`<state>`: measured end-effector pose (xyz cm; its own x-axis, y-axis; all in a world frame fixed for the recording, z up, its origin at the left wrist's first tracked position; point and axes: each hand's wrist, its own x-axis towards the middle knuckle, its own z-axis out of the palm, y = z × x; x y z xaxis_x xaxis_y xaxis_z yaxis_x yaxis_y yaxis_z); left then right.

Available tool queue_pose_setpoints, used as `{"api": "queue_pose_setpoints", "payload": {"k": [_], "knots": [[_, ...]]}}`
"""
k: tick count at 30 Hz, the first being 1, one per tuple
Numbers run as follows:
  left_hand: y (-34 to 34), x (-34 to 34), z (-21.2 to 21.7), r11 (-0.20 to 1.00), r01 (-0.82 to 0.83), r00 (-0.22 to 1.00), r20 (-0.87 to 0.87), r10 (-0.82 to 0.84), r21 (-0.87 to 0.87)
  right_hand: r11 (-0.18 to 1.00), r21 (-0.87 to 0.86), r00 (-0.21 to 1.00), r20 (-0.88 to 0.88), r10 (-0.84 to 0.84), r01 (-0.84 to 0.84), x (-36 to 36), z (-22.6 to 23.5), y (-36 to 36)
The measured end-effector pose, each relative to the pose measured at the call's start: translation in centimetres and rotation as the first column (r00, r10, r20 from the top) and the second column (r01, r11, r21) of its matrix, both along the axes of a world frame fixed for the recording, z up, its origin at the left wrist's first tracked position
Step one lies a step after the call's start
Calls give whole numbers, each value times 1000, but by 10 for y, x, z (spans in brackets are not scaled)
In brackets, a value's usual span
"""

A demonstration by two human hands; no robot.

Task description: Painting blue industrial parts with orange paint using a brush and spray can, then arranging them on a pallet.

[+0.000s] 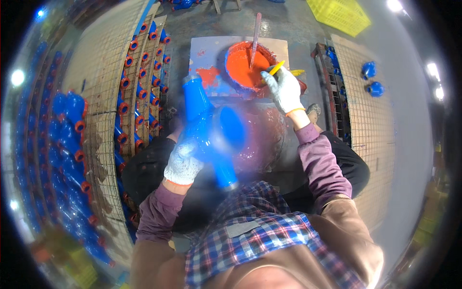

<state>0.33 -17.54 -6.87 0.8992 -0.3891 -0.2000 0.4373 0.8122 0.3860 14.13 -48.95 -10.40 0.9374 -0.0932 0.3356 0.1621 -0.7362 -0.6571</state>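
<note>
My left hand point(184, 156), in a white knit glove, is closed around a glossy blue pipe fitting point(196, 103). The fitting is held tilted above my lap, with tube ends at top and bottom and a wide round part facing right. My right hand point(285, 89), gloved in white with grey-stained fingertips, grips a yellow-handled paintbrush point(276, 68) at the right rim of a bucket point(227, 67) of orange-red paint point(244, 60). The brush's bristles are hidden. A paint-smeared stirring stick point(255, 38) stands in the paint.
The bucket rests on a paint-splashed board point(202, 52). At left, mesh racks point(103, 125) hold several blue fittings with red ends point(122, 107). Two blue fittings point(375, 89) sit on the right-hand rack point(370, 115). A yellow crate point(340, 15) stands at the far right.
</note>
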Motion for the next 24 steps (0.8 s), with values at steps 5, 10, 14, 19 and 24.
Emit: {"api": "queue_pose_setpoints", "payload": {"k": [5,10,14,19,24], "knots": [[-10,14,49,676,-240,867,466,-173,697,998,24,997,58,-52,51,-19,10,-19],[-28,32,89,175,-894,202,721,-663,412,827,546,989,-117,-86,137,-27,4,-32],[-34,55,82,296,-955,-240,561,-792,8,664,704,963,-254,-95,251,-40,14,-41],[-39,41,53,413,-906,-418,335,-845,-88,686,703,948,-311,62,186,-63,47,-45],[-49,33,46,532,-845,-527,248,-813,-49,804,593,897,-379,227,47,-59,57,-16]]}}
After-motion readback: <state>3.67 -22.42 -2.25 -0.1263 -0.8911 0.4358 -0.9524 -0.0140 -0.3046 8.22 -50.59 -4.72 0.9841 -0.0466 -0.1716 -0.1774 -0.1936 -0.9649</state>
